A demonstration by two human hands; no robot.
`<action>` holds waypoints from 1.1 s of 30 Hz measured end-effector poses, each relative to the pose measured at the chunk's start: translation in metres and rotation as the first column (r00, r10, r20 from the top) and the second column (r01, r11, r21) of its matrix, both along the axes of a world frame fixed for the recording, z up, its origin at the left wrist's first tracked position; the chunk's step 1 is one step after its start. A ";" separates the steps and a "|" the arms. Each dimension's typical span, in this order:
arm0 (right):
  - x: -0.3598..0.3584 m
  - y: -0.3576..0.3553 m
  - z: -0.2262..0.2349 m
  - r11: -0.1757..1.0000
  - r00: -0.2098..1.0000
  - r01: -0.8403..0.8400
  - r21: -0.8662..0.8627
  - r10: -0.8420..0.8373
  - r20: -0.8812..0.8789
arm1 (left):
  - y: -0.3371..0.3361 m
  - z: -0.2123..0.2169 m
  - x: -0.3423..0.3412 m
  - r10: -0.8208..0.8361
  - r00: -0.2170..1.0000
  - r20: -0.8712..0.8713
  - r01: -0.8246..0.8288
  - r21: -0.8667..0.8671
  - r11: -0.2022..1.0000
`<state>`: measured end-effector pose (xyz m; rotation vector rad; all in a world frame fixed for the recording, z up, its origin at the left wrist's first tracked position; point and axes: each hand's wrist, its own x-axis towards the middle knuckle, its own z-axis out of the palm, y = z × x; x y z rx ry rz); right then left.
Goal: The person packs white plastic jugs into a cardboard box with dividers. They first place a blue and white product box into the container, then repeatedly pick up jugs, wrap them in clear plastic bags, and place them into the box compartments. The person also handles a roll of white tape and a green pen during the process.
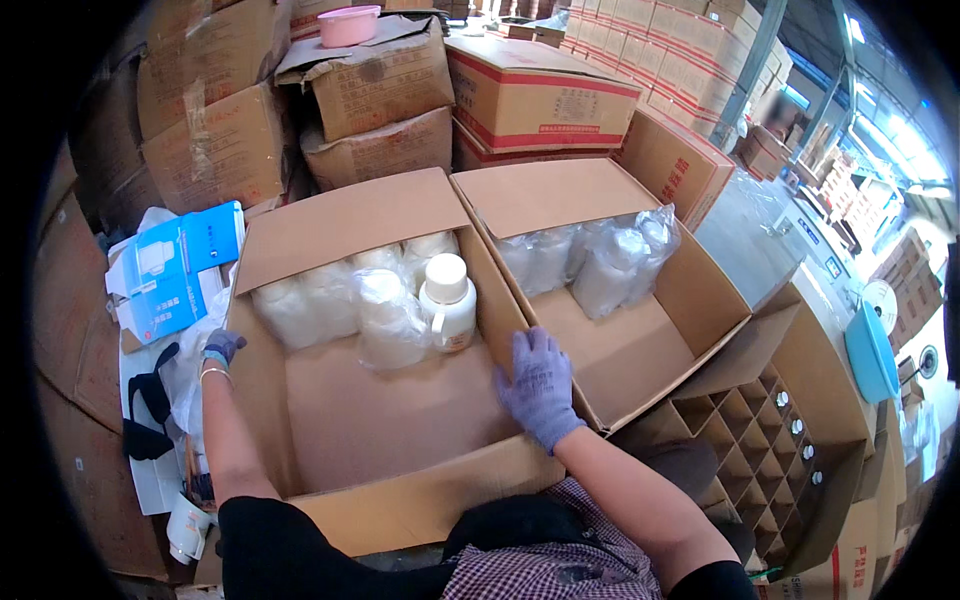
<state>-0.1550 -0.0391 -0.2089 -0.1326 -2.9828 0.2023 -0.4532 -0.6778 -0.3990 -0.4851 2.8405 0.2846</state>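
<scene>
White jug (448, 300) beyond right grip (538, 385) (untouched).

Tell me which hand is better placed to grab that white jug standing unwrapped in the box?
Probably the right hand: it rests on the box wall beside the white jug, while the left hand is at the box's far outer edge.

Matt brown corrugated cardboard box (400, 420); glossy white plastic bottle (448, 302) with smooth cream cap; crinkled clear plastic film bags (620, 255); knitted purple cloth glove on right hand (540, 385); smooth pink plastic basin (348, 24).
</scene>
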 end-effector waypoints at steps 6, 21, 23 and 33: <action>-0.048 0.005 -0.014 0.982 0.977 0.186 -0.039 -0.181 0.114 | 0.007 0.028 0.053 0.049 0.940 -0.338 -0.010 0.115 0.993; -0.032 0.045 -0.066 0.978 0.994 -0.035 -0.205 0.012 -0.113 | 0.032 0.115 0.207 0.072 0.847 -0.526 -0.116 -0.052 0.992; 0.000 0.044 -0.042 0.951 0.991 -0.040 -0.307 -0.002 -0.137 | 0.032 0.136 0.247 0.026 0.791 -0.611 -0.031 0.003 1.000; 0.113 0.041 0.055 0.857 0.833 -0.217 -0.467 -0.088 -0.547 | 0.061 0.273 0.388 0.320 0.549 -0.773 0.115 0.448 0.886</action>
